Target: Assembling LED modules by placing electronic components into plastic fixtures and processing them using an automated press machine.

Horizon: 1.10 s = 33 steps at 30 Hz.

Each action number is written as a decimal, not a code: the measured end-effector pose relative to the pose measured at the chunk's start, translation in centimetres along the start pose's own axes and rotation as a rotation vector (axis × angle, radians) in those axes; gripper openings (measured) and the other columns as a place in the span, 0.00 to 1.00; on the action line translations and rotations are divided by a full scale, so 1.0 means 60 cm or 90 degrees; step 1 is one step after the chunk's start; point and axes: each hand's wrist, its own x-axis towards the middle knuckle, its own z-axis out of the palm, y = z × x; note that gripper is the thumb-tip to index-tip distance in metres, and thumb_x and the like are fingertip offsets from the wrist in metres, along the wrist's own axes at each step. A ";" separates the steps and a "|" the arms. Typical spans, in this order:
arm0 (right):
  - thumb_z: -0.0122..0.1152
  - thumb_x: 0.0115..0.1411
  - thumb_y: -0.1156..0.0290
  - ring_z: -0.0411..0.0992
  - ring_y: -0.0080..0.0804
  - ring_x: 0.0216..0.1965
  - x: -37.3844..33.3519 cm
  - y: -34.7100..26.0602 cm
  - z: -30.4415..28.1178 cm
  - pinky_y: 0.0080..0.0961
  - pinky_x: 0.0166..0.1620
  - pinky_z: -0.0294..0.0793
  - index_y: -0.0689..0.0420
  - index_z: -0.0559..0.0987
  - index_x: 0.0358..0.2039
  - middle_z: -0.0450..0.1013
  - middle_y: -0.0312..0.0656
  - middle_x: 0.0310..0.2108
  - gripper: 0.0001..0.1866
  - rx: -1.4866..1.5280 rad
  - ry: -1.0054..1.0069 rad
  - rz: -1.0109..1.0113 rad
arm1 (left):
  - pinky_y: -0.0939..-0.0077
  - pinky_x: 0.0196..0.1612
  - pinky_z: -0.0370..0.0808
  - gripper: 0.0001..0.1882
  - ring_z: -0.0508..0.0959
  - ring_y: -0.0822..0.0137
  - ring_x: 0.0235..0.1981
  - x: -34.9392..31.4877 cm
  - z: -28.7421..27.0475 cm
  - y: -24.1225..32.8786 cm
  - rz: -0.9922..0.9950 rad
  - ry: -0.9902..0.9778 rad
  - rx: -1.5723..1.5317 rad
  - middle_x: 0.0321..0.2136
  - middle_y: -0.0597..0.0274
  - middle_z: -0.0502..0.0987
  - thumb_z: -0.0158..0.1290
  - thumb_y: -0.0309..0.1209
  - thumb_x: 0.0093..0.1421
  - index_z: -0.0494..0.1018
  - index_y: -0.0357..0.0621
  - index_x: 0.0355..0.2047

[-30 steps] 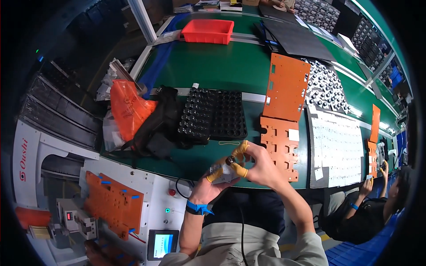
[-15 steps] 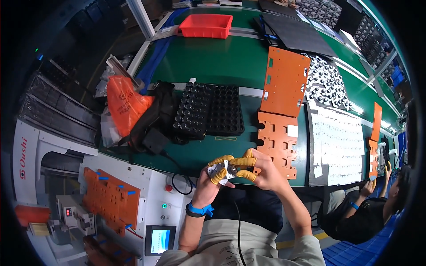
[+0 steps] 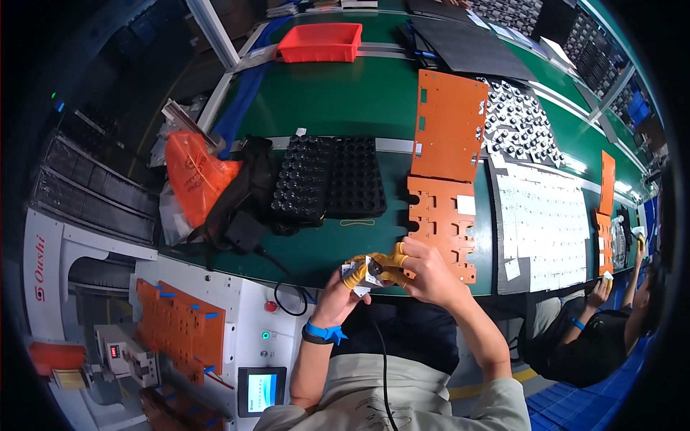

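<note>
My left hand [image 3: 339,296], with yellow finger covers on its fingertips, grips a small white plate-like part [image 3: 361,292] in front of my body. Fingers and thumb close around it, hiding much of its shape. From the right, my right hand [image 3: 425,273], also in yellow finger covers, is closed with its fingertips against the part's dark, rounded piece [image 3: 374,269]. Whether that piece is fixed to the plate cannot be made out. Just beyond my right hand lies an orange slotted fixture plate [image 3: 438,208].
Two black pocket trays [image 3: 356,179] lie ahead, beside a black bag [image 3: 251,176]. White sheets [image 3: 543,230] and many small lens-like parts [image 3: 517,122] are to the right. A red bin [image 3: 320,43] stands far off. A co-worker [image 3: 589,330] works at right.
My right fingers have curled in closer around the dark piece, while the left hand keeps its hold and tilts the part slightly. The whole view has shifted a little.
</note>
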 end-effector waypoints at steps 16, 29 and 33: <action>0.73 0.48 0.64 0.71 0.41 0.34 -0.038 -0.007 0.010 0.38 0.37 0.72 0.63 0.84 0.37 0.70 0.43 0.29 0.19 -0.176 -0.042 0.114 | 0.76 0.40 0.82 0.16 0.80 0.72 0.45 0.036 0.061 -0.048 0.113 0.096 0.107 0.48 0.63 0.79 0.56 0.23 0.64 0.74 0.40 0.53; 0.63 0.60 0.65 0.73 0.38 0.21 -0.174 0.180 -0.096 0.37 0.27 0.67 0.67 0.82 0.30 0.72 0.49 0.20 0.15 -0.140 0.419 0.589 | 0.68 0.42 0.83 0.16 0.81 0.53 0.51 0.043 0.084 -0.058 0.173 0.084 0.124 0.54 0.49 0.76 0.42 0.30 0.73 0.70 0.37 0.56; 0.61 0.59 0.64 0.64 0.22 0.21 -0.221 0.245 -0.113 0.31 0.24 0.60 0.67 0.82 0.26 0.70 0.35 0.17 0.16 0.082 0.307 0.753 | 0.68 0.41 0.84 0.16 0.81 0.54 0.50 0.049 0.083 -0.059 0.156 0.065 0.128 0.54 0.49 0.77 0.42 0.30 0.73 0.70 0.37 0.56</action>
